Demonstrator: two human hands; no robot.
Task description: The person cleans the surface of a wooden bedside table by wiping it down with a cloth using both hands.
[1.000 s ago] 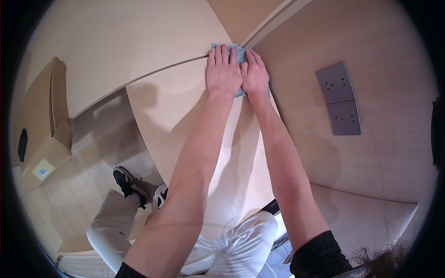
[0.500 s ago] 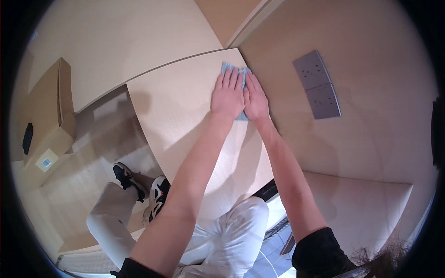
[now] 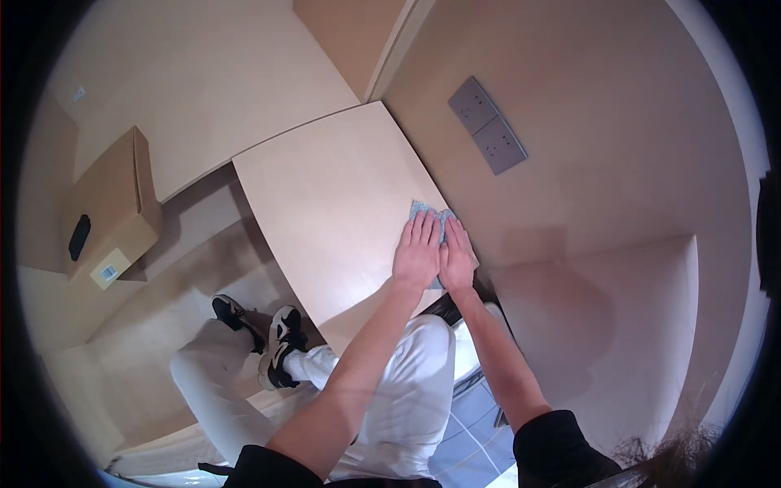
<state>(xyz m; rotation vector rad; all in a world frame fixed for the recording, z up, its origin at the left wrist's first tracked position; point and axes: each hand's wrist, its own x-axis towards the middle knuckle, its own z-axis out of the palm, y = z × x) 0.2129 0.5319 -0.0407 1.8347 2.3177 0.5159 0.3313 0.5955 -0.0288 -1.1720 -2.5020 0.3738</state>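
Observation:
My left hand lies flat, fingers stretched out, on a grey-blue cloth. Beside it and touching it, my right hand also presses flat on the cloth. Both hands cover most of the cloth, leaving its far edge and a strip at the near end showing. Under the cloth is a pale wood-grain desk top. The cloth sits by the top's right edge, near the wall and close to my knees.
Along the right wall is a grey double socket plate. A cardboard box with a black handle stands at the left. My legs and sneakers are below. A pale padded panel stands at the right.
Both hands and the cloth have slid nearer to me along the desk's right edge. My view has shifted too, so the socket plate and box appear elsewhere in the picture.

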